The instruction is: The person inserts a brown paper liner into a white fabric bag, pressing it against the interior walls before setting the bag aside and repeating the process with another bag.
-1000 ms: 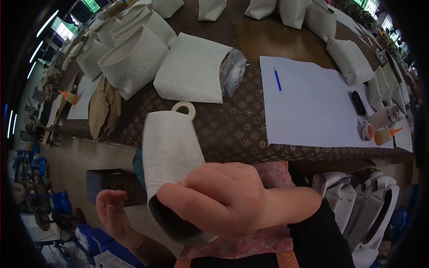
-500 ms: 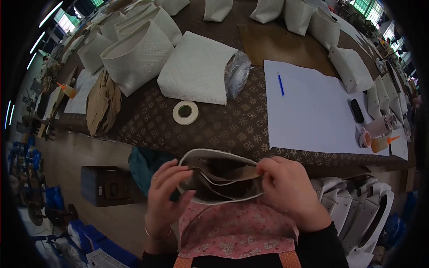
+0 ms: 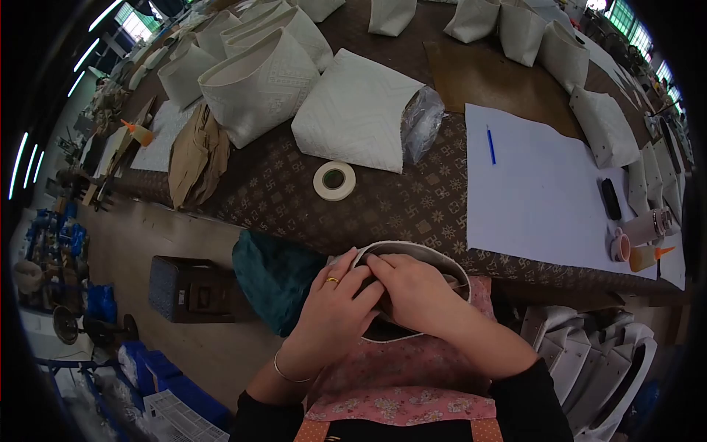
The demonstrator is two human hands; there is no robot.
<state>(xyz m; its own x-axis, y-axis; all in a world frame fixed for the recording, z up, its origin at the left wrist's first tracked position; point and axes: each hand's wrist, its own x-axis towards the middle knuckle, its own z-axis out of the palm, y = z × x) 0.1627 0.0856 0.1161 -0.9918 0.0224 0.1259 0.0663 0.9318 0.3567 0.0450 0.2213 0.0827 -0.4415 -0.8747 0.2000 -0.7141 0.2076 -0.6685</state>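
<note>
An off-white bag (image 3: 436, 255) is held mouth-up at my lap, just below the table edge, showing its dark inner side. My left hand (image 3: 335, 300) has its fingers bent over the bag's left rim. Reaching across the opening, my right hand (image 3: 412, 289) presses its curled fingers to the inside of that same rim, close against the left fingers. Both hands cover most of the inside, so the exact spot they pinch is hidden. A roll of tape (image 3: 334, 181) lies on the patterned cloth beyond them.
Several white embossed bags (image 3: 254, 85) stand across the patterned table (image 3: 287, 214). White paper (image 3: 530, 199) with a blue pen (image 3: 491, 145) covers the right side. A black stool (image 3: 193, 289) and green cloth (image 3: 276, 283) are at left. White pieces (image 3: 582, 353) are stacked at right.
My right hand has left the bag's right side and crossed its opening to the left rim. My left hand has closed onto that rim. The view has shifted slightly left.
</note>
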